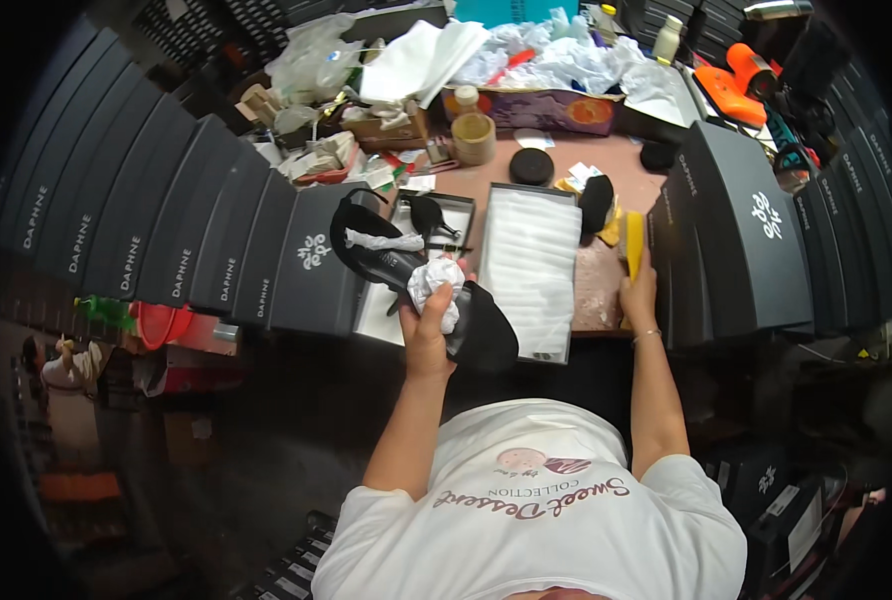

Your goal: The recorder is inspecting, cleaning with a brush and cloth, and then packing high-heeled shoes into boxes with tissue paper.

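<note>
My left hand (pixel 426 345) is closed round a black open sandal (pixel 488 325), held tilted above the table. A crumpled ball of white paper (pixel 436 283) sits in the sandal under my thumb, and a white wrapping strip (pixel 378 241) crosses near its ankle strap. My right hand (pixel 640 298) grips a flat yellow strip-like object (pixel 634 245), its exact kind unclear. Between my hands lies an open shoebox part lined with white paper (pixel 533 270). Behind the sandal, a second black shoe (pixel 427 214) partly shows in another open box part.
Dark shoeboxes stand in a row at left (pixel 191 215), with a stack at right (pixel 731 240). A black pad-like object (pixel 596 204), a round black lid (pixel 531 166) and a tape roll (pixel 473 138) rest on the table (pixel 598 290). Crumpled paper (pixel 556 50) fills a box behind.
</note>
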The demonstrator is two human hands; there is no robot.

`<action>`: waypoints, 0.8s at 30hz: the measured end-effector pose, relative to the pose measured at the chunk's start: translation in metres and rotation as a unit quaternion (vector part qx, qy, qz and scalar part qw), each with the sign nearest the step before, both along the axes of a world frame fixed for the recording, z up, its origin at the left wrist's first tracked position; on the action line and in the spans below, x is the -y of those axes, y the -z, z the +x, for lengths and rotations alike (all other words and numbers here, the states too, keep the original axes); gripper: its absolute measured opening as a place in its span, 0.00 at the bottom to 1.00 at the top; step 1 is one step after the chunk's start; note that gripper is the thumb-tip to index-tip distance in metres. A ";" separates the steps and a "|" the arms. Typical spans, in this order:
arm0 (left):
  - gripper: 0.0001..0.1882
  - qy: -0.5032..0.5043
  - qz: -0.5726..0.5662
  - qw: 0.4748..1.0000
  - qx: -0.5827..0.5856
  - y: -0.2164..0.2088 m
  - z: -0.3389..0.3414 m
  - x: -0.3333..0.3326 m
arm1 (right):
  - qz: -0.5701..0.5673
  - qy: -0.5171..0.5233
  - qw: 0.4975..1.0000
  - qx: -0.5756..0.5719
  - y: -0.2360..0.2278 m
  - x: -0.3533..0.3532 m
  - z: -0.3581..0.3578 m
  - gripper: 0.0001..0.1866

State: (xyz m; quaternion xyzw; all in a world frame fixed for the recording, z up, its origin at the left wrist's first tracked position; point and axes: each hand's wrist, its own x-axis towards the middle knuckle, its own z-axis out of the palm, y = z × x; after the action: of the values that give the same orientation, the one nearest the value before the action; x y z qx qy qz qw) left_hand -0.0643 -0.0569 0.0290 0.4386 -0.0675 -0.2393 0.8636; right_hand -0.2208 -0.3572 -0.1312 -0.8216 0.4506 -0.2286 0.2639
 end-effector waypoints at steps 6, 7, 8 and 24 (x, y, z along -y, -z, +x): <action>0.27 -0.109 0.012 0.988 0.106 0.012 0.012 -0.011 | 0.290 -0.128 0.898 0.305 -0.140 -0.090 -0.005 0.28; 0.28 -0.135 0.006 0.983 0.126 0.009 0.009 -0.007 | 0.323 -0.195 0.889 0.257 -0.171 -0.112 -0.004 0.27; 0.29 -0.154 -0.003 0.977 0.145 0.006 0.006 0.001 | 0.308 -0.239 0.894 0.223 -0.187 -0.130 0.001 0.26; 0.23 -0.215 -0.001 0.969 0.123 0.023 0.043 -0.023 | 0.127 -0.466 0.870 0.102 -0.174 -0.206 0.027 0.29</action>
State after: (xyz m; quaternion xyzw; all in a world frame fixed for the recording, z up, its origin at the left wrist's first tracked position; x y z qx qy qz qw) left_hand -0.0209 -0.0342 0.0060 0.4683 -0.0776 0.0084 0.8801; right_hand -0.1943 -0.1508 0.0432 -0.8678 0.0114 -0.1023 0.4862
